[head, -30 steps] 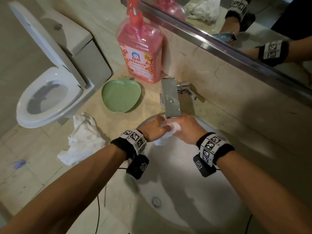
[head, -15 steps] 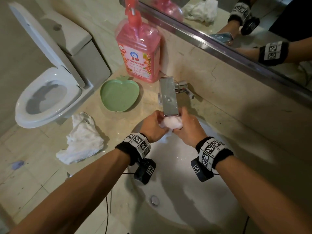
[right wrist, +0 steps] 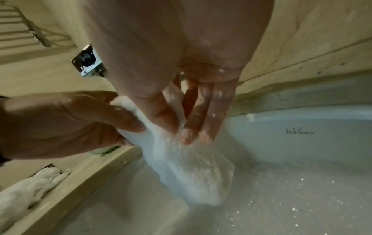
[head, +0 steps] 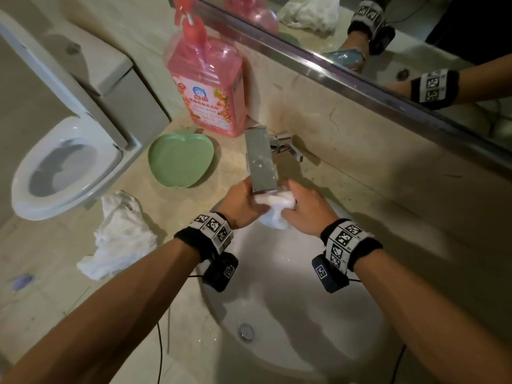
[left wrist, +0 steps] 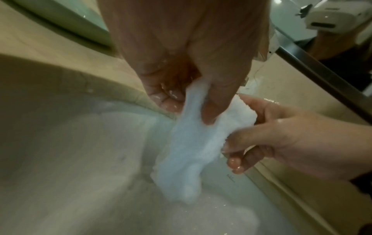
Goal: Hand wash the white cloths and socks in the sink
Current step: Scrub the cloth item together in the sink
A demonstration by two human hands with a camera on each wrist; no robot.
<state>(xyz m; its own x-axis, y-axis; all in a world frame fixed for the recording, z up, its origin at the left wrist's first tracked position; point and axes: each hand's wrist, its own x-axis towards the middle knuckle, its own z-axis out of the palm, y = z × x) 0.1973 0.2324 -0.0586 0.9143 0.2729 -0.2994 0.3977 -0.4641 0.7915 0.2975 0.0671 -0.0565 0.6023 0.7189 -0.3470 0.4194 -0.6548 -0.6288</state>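
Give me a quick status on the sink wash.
Left hand and right hand both grip white sock under faucet. Sock hangs over basin. White cloth waits on counter. Nothing blocking.

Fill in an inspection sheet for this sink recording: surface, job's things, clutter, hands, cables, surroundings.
Surface: beige stone counter around a white sink; droplets in the basin.
Job's things: white sock held under the faucet; crumpled white cloth on the counter, left of the sink.
Clutter: pink soap bottle; green apple-shaped dish.
Hands: left hand and right hand both grip the sock.
Cables: thin black cable trails from the left wrist camera.
Surroundings: mirror behind; toilet to the left, seat raised.
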